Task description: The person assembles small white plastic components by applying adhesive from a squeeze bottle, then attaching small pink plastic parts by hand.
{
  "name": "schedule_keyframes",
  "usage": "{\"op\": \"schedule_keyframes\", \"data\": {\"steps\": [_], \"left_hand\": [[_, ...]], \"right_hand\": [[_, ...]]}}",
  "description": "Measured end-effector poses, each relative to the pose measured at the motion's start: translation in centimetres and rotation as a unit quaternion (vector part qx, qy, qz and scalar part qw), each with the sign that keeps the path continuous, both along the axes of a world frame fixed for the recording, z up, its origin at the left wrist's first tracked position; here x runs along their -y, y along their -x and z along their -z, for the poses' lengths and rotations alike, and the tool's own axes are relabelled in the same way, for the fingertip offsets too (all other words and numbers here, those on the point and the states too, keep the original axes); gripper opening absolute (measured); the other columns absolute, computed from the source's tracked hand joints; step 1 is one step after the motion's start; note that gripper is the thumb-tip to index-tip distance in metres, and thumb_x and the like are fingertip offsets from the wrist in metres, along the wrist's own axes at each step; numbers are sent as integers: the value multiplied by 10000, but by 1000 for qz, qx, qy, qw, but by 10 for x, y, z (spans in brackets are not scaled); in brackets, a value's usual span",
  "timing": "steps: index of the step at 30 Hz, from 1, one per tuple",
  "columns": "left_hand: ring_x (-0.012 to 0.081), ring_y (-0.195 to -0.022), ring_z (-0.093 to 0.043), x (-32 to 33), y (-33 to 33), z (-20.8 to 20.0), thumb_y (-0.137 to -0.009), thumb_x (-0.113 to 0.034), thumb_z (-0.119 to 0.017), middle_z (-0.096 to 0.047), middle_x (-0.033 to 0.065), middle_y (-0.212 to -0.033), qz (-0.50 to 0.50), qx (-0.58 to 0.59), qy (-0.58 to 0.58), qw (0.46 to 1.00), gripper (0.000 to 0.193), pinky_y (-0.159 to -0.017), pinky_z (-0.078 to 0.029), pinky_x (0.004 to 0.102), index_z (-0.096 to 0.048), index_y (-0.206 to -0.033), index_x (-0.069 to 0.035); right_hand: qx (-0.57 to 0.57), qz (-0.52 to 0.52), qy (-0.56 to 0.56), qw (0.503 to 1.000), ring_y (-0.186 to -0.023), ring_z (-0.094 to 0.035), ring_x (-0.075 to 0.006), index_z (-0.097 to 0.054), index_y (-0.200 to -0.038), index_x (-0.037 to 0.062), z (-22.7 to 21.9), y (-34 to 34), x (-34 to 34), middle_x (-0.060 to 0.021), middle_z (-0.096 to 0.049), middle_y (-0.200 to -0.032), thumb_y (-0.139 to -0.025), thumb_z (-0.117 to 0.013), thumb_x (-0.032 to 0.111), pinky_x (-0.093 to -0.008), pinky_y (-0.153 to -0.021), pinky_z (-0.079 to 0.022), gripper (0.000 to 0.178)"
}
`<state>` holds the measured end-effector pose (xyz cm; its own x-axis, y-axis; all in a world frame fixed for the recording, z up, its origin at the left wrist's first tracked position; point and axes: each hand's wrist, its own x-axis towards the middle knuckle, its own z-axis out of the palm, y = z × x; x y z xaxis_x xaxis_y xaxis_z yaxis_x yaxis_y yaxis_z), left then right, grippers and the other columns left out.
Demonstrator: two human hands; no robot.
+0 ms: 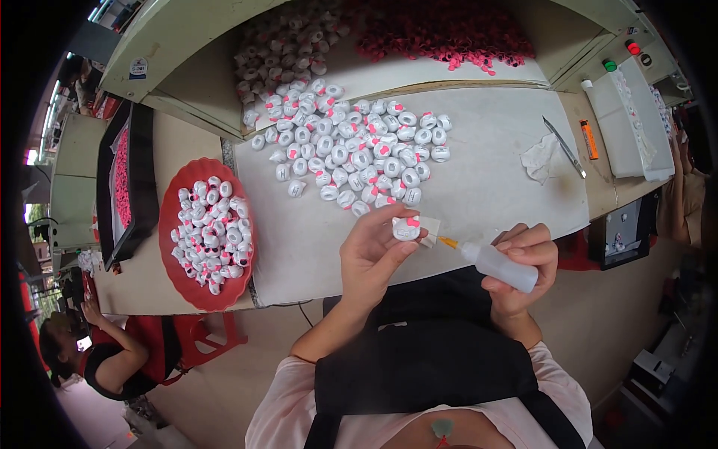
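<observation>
Between the thumb and fingers of my left hand (372,253) is a small white cat-head piece (406,228) with a pink bow. My right hand (528,263) is closed around a translucent squeeze bottle (499,266), tilted with its orange-based needle tip toward the piece. Whether the tip touches it I cannot tell. Just beyond my left hand, a heap of similar white pieces (351,150) with pink parts spreads over white paper (479,165). A small pale square (430,230) lies behind the held piece and the tip.
A red scalloped tray (169,254) of white pieces stands at left, beside a black tray (142,179) with pink parts. Pink pieces (449,37) pile inside the hood. Tweezers (565,146), crumpled tissue (537,159), an orange tube (589,140) and a white bin (621,135) are at right. Another person sits far left.
</observation>
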<state>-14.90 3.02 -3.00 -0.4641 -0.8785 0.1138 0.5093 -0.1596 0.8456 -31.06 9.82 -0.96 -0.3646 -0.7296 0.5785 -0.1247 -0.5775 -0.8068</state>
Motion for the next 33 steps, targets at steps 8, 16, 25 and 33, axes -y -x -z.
{"op": "schedule_keyframes", "data": {"steps": [8, 16, 25, 33], "left_hand": [[204, -855, -557, -5, 5, -8, -699, 76, -551, -518, 152, -994, -9, 35, -50, 998, 364, -772, -447, 287, -432, -1038, 20], [197, -913, -522, -6, 3, -8, -714, 89, -535, -497, 150, -1019, 11, 37, -36, 999, 353, -799, -429, 295, -428, -1045, 32], [194, -976, -483, -6, 4, -4, -721, 100, -530, -481, 143, -1042, 9, 30, -27, 999, 349, -827, -405, 309, -432, -1051, 44], [183, -963, -486, -6, 4, -2, -720, 87, -544, -487, 131, -1030, 20, 34, -19, 999, 344, -821, -398, 306, -441, -1046, 54]], "right_hand": [[-83, -9, 5, 997, -649, -530, -155, -484, -850, 71, -3, -3, -4, -64, -480, -825, -530, -773, 74, -234, -541, -441, 431], [-105, 3, 6, 994, -645, -540, -160, -498, -840, 65, -5, -2, -7, -67, -490, -818, -520, -778, 76, -232, -522, -442, 425], [-122, -15, -21, 992, -590, -452, -119, -464, -832, 70, -9, -2, -9, -63, -457, -799, -582, -751, 136, -227, -523, -421, 386], [-126, -10, -16, 992, -589, -448, -117, -462, -842, 71, -7, -3, -7, -64, -451, -804, -591, -745, 131, -228, -521, -422, 383]]}}
